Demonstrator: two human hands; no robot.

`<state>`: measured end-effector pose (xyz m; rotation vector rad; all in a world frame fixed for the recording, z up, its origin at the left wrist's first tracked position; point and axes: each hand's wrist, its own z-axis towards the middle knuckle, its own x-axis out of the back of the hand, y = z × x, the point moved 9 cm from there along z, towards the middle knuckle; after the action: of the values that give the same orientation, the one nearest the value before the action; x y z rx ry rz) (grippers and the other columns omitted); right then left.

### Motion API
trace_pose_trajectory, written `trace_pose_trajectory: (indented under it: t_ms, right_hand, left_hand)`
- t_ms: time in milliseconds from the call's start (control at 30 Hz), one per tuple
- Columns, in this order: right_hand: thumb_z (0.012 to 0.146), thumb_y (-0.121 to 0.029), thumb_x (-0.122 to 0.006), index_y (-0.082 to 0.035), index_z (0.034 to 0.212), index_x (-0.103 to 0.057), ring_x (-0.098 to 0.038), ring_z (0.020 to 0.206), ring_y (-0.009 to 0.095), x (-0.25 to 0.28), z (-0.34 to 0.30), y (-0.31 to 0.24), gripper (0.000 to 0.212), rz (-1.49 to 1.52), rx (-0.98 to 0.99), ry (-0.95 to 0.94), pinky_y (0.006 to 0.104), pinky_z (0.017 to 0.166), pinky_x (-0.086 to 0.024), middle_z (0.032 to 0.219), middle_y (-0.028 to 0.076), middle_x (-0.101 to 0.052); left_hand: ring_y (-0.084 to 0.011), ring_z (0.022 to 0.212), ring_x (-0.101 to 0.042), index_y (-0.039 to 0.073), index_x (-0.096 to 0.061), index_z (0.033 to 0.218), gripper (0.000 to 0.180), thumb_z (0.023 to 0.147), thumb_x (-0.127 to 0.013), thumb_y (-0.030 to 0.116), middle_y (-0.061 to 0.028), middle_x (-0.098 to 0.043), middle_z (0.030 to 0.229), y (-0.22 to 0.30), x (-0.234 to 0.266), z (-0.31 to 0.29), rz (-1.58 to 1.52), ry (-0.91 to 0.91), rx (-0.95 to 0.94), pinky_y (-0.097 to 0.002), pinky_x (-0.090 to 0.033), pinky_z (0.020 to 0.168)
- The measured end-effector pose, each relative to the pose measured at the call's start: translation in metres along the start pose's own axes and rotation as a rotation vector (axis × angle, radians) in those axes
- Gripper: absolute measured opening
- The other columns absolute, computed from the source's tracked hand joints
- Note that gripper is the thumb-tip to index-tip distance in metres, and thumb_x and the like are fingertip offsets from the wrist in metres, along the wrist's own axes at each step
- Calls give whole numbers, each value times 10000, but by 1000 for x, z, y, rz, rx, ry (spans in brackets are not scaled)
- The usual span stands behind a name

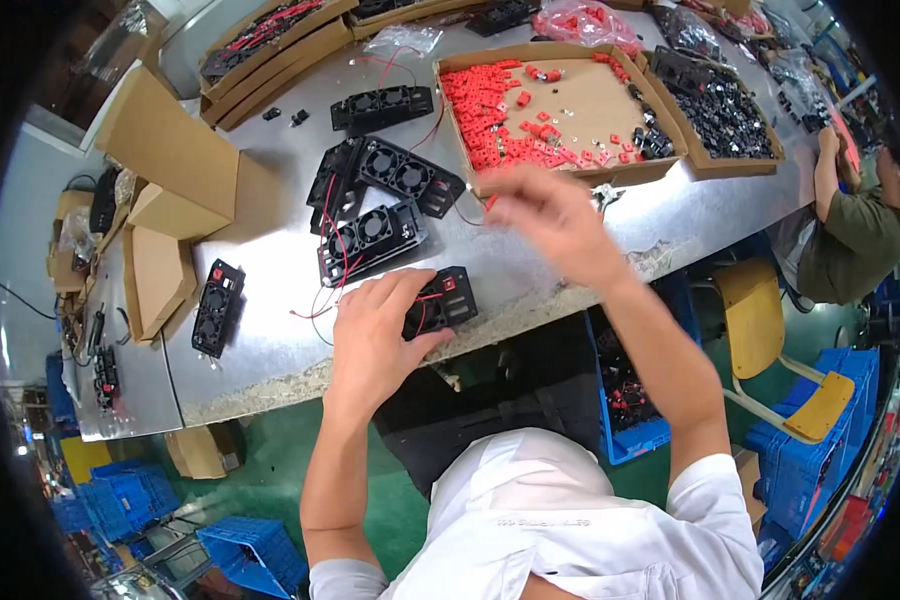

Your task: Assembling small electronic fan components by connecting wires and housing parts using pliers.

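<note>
My left hand is closed around a black fan unit near the table's front edge, thumb on the near side and fingers over the top. A small red part sits at the unit's right end, and red wire runs across it. Over the table in front of the cardboard tray, my right hand is blurred by motion. A speck of red shows by its fingertips; I cannot make out whether it is held. Just beyond my left hand lie several black twin-fan units with red and black wires, partly stacked.
A shallow cardboard tray holds red and black connectors; another box is full of black parts. One fan unit lies at left, near an upright cardboard box. A yellow chair and a person are at right.
</note>
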<state>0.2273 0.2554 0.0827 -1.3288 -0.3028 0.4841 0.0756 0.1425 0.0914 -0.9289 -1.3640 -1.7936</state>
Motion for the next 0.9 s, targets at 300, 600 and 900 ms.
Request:
trace_pose_trajectory:
  t_ms: [300,600,900]
  right_hand:
    - [909,82,-557,36,1041,-676,-637,973,194,-53,-47,16,183,278,-111,-115,295,863,-511,1019,94,-583]
    - [928,76,-554,37,1035,-655,-653,898,183,-66,-89,33,153,322,-93,91,285,804,-526,964,90,-599]
    - [878,-6,-636,-3,1017,-671,-626,725,148,-16,-61,21,143,-763,94,48,280,649,-485,838,79,-610]
  left_hand:
    - [-306,984,-630,86,-646,1126,562,601,-840,136,-88,-670,1076,-5,-4,2,-54,-17,34,-399,-482,852]
    - [-310,997,-631,66,-646,1156,586,619,-851,180,-101,-671,1107,-7,-4,2,-54,-14,50,-392,-490,876]
    - [-315,1019,-623,60,-651,1159,591,618,-861,172,-111,-670,1121,-7,-3,2,-112,-24,62,-383,-484,907]
